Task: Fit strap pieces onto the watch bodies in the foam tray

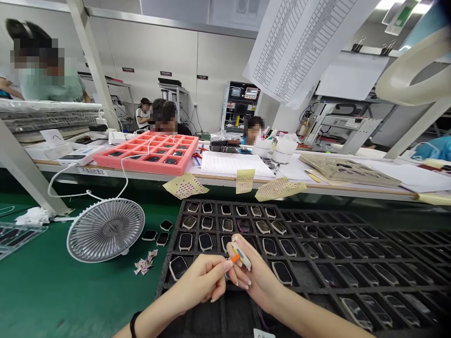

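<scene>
My right hand (255,274) grips a small white watch-like part (242,255) between thumb and fingers, just above the near edge of a black compartment tray (306,270). My left hand (204,279) pinches an orange tab (235,257) sticking out from that part. Both hands meet over the tray's front left cells. Many cells hold dark rounded-rectangle parts (205,241); the cells to the right look blurred.
A small white fan (105,229) stands on the green mat at left, with three loose dark parts (158,234) and pink paper scraps (145,263) beside it. A shelf behind carries a pink tray (151,155), papers and yellow sticker sheets (278,188). Several people sit beyond.
</scene>
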